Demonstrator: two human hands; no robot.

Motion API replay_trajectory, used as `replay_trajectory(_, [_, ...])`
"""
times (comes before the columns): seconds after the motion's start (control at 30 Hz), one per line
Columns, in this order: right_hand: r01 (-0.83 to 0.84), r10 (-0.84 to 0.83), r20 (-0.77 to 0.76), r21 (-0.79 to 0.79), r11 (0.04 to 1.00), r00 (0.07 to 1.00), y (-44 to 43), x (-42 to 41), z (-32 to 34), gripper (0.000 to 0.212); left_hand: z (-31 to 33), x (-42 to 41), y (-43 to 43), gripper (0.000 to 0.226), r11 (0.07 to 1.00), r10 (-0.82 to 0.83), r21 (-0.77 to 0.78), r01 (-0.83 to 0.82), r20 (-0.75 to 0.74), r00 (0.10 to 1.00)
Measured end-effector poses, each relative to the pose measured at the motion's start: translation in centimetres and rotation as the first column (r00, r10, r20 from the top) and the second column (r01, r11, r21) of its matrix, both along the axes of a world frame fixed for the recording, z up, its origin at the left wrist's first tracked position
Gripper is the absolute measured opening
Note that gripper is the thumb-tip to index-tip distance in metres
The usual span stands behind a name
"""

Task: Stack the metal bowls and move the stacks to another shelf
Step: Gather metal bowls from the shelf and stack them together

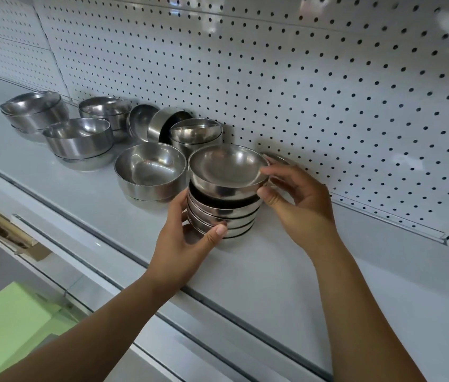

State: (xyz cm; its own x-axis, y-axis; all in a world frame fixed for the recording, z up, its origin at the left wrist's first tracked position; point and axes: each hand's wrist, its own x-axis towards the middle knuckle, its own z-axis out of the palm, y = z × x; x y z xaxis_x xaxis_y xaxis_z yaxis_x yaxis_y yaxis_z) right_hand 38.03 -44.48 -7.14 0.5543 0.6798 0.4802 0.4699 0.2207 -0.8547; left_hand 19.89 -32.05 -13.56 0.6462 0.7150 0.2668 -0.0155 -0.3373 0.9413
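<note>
Seating the top bowl on the stack

Right hand pinched its rim; left hand clasped the stack below (level it before releasing).

Bare shelf lies open near and right; steel bowls crowd the left, and the pegboard blocks the far side.

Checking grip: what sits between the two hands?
In the head view, only the stack of metal bowls lies between left hand and right hand.

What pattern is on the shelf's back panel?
White back panel with a regular grid of small dark holes, seen in the head view.
</note>
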Motion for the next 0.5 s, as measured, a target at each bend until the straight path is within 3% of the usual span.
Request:
replay_trajectory(0.13, [-0.046,0.049,0.037,-0.063,0.997,0.998,-0.07,0.06,-0.10,0.031,-0.12,-0.09,0.07,0.090,1.000,0.010,-0.003,-0.010,-0.006,1.000])
replay_trajectory(0.5, [-0.080,0.076,-0.048,-0.101,0.992,0.996,-0.48,0.34,0.31,0.030,-0.05,-0.09,0.34,0.086,1.000,-0.011,0.016,0.011,-0.031,0.999])
